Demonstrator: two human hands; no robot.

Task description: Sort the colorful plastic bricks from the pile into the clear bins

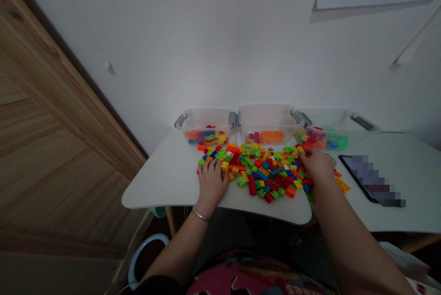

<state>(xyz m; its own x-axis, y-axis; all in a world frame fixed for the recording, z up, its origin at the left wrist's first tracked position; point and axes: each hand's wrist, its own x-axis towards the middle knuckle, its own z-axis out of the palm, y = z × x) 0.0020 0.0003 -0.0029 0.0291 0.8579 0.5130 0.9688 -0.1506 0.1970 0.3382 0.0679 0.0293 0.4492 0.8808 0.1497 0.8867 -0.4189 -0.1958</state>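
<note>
Your left hand (212, 182) palm down at left end of brick pile (265, 173), grip released, fingers spread. Your right hand (319, 165) bent over pile's right end; cannot tell whether its grip grasps anything. Brick pile on white surface (155, 180) before you, in front of three clear bins (268, 116) containing more pieces. Dark-edged device (359, 179) right of your right hand.

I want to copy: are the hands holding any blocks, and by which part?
Can't tell. The left hand is at the left of the blocks, the right hand at the right; fingers hide any hold.
</note>
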